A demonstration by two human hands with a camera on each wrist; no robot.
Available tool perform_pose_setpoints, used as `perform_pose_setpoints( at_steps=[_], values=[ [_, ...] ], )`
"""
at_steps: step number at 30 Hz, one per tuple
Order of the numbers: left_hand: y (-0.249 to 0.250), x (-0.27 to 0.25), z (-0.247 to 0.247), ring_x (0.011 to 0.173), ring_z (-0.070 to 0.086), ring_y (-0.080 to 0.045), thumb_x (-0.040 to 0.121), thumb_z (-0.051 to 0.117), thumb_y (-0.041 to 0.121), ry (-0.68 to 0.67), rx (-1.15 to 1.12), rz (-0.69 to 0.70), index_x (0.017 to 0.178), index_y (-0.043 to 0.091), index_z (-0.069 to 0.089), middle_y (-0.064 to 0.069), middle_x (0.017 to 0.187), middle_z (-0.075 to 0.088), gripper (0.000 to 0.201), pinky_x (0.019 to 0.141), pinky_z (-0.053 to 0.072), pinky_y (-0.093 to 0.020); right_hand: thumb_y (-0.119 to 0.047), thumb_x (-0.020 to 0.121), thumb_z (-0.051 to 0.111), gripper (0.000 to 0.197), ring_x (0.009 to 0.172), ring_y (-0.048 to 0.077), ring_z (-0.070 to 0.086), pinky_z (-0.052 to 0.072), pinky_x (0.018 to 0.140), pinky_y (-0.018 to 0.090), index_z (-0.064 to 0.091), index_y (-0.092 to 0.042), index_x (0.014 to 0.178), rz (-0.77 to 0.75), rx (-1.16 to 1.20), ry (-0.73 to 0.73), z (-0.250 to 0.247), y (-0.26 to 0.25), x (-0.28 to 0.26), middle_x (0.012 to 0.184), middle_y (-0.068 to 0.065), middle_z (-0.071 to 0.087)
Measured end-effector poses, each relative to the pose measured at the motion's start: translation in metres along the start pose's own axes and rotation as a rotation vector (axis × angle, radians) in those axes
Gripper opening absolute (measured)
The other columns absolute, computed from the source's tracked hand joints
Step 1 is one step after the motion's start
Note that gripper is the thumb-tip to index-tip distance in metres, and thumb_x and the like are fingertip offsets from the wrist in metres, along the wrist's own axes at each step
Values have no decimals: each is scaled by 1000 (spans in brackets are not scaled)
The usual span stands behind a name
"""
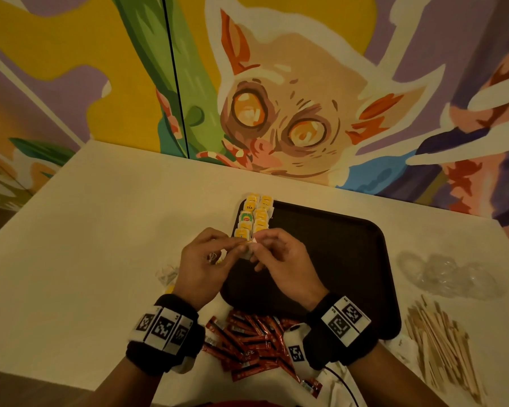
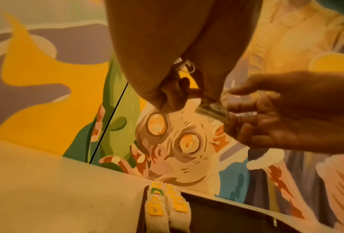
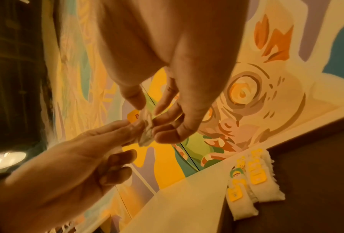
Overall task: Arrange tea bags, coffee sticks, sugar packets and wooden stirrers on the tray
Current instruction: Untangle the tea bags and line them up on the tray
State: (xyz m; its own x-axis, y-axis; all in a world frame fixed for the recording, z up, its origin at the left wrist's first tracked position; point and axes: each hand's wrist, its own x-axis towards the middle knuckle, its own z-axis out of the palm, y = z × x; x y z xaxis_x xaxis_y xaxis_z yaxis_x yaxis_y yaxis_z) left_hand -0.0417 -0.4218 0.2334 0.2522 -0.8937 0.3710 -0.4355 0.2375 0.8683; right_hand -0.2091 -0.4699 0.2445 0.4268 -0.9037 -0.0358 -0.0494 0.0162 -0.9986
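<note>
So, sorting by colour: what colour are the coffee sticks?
Red coffee sticks, seen best in the head view.

Left hand [image 2: 167,63]: enters from the top, fingers curled downward, a loop of white string showing at their base, fingertips pinching one end of a tea bag [image 2: 213,111].
Right hand [image 2: 286,119]: enters from the right, fingers bent, pinching the other end of that tea bag; bag held in the air between both hands.
Table [image 2: 57,189]: pale top, lower left.
Tray [image 2: 216,217]: dark, bottom centre.
Rows of tea bags [image 2: 167,203]: two, side by side, yellow tags up, lying at the tray's left edge.
Wall mural [image 2: 177,141]: wide-eyed painted creature, behind.
</note>
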Motion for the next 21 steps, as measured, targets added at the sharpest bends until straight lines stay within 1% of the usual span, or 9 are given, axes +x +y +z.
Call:
perform_pose_setpoints(
  at_steps=[2, 6, 8, 10, 12, 14, 18, 19, 21],
  values=[
    [-2, 0, -1, 71, 51, 4, 79, 75, 9, 27, 96, 103, 97, 15, 77, 6, 83, 57, 19, 63, 37, -5, -13, 95, 61, 15, 81, 14, 67, 57, 70, 29, 65, -12, 109, 48, 70, -4, 1, -4, 0, 90, -1, 72],
    [-6, -2, -3, 71, 44, 3, 79, 76, 6, 71, 240, 245, 96, 15, 78, 1, 81, 56, 19, 65, 33, -5, -16, 89, 68, 13, 79, 12, 68, 57, 68, 24, 71, -13, 102, 17, 42, 18, 2, -8, -3, 88, -3, 74],
    [-7, -4, -4, 68, 42, -2, 79, 75, 7, 97, 253, 281, 95, 16, 78, -1, 80, 56, 19, 63, 32, -6, -15, 87, 70, 16, 81, 14, 70, 57, 70, 25, 72, -13, 102, 14, 33, 35, 2, -8, -3, 91, -1, 75],
    [-8, -5, -4, 66, 42, -5, 77, 76, 7, 112, 237, 288, 93, 17, 78, -2, 79, 56, 19, 62, 32, -8, -11, 86, 72, 18, 85, 22, 71, 59, 74, 29, 73, -12, 104, 11, 32, 36, 0, -6, -3, 95, 2, 76],
    [-9, -4, -5, 68, 42, 1, 76, 77, 8, 98, 222, 265, 92, 18, 78, 0, 81, 56, 18, 62, 32, -7, -8, 85, 72, 19, 87, 28, 71, 60, 77, 31, 73, -11, 104, 10, 30, 24, 0, -6, -3, 95, 4, 76],
    [-7, -4, -6, 67, 45, 3, 75, 80, 9, 50, 205, 200, 97, 19, 77, 4, 82, 55, 24, 61, 33, -5, -7, 85, 73, 19, 88, 26, 72, 60, 76, 31, 73, -11, 103, 16, 29, 22, -1, -6, -3, 96, 5, 76],
    [0, -4, -8, 59, 43, -6, 76, 75, 2, -34, -11, -57, 113, 28, 68, 5, 78, 46, 46, 51, 37, -13, -6, 87, 71, 20, 93, 19, 71, 59, 75, 29, 73, -15, 105, 14, -2, -19, -6, -8, -4, 100, 1, 75],
    [1, -3, -10, 60, 43, -6, 77, 74, 9, -60, -70, -103, 114, 29, 67, 7, 77, 45, 43, 52, 39, -16, -6, 87, 70, 20, 95, 19, 71, 60, 76, 30, 73, -16, 104, 3, -11, -42, -7, -8, -4, 102, 1, 75],
    [3, -1, -13, 63, 44, -6, 79, 73, 33, -142, -133, -123, 113, 31, 68, 11, 74, 45, 35, 56, 41, -21, -5, 88, 68, 20, 96, 21, 70, 60, 76, 33, 73, -16, 104, -17, -22, -81, -9, -8, -6, 103, 2, 74]
  ],
)
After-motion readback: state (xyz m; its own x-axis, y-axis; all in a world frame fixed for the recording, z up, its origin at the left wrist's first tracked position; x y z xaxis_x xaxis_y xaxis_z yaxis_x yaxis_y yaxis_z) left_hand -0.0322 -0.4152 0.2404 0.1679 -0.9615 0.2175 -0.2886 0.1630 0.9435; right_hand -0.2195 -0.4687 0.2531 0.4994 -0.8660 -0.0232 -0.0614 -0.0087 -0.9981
